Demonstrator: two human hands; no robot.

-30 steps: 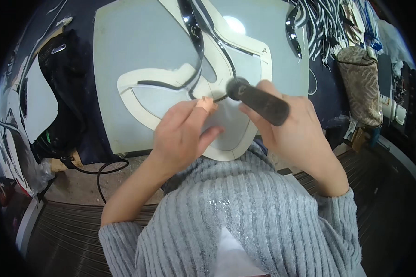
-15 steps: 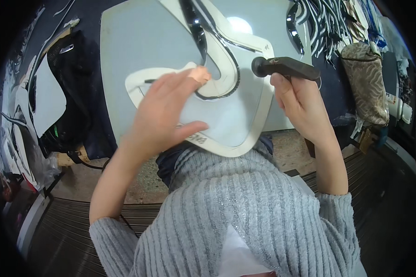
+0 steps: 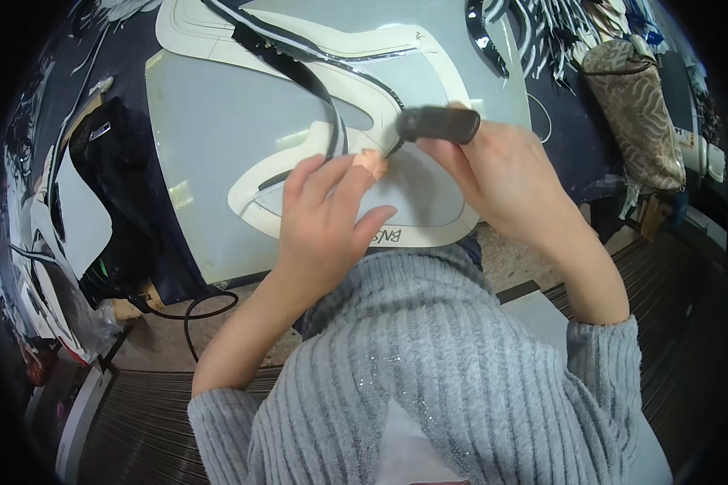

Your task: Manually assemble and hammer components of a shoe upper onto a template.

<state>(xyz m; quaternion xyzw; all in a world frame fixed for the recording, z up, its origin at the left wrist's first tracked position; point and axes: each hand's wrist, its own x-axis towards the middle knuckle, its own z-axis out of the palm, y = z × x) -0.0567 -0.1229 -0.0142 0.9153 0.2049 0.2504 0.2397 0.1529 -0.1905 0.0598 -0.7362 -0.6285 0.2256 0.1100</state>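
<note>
The left hand (image 3: 325, 212) is pressing flat, fingers spread, on the thin, floppy-looking template (image 3: 429, 212), while the right hand (image 3: 505, 174) is gripping the stiff knife (image 3: 438, 124) by its handle.

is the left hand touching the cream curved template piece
Touching. The head view shows the left hand pressed flat on the cream template piece, its fingers overlapping it with no gap.

A matt, dark, rubbery-looking tool handle (image 3: 438, 124) is noted. The cream pattern piece (image 3: 429, 229) is seen as smooth stiff card or plastic, matt. The black strip (image 3: 299, 69) is observed to be glossy, leather-like. The grey cutting board (image 3: 210, 137) appears smooth, dull plastic. The grey sweater (image 3: 429, 356) is ribbed knit cloth.
</note>
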